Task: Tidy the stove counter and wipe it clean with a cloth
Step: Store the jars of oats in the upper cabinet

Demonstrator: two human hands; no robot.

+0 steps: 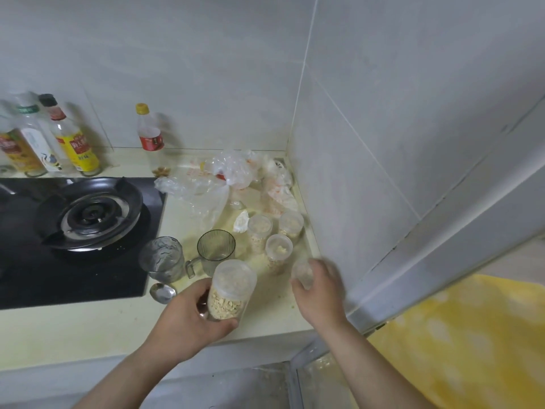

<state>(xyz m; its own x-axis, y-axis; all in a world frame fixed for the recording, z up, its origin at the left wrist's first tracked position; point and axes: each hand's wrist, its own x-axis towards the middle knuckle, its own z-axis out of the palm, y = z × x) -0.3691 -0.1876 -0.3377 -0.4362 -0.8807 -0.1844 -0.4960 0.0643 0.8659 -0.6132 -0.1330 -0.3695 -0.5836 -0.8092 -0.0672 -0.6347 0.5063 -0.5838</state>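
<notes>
Curling round the lower half of a plastic jar (231,286), the left hand (188,315) holds it near the counter's (88,329) front edge. The right hand (321,290) pinches a blurred small clear piece (302,274). The jar looks light, stiff and smooth, so a mid-body grip suits it.

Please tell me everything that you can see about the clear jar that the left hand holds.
The jar is a clear cylinder, plastic by its look, with a cloudy top that seems a lid. Pale crumbly pieces fill its lower half. It leans slightly, over the front of the counter. The left hand grips its lower part: fingers on one side, thumb under the base.
</notes>
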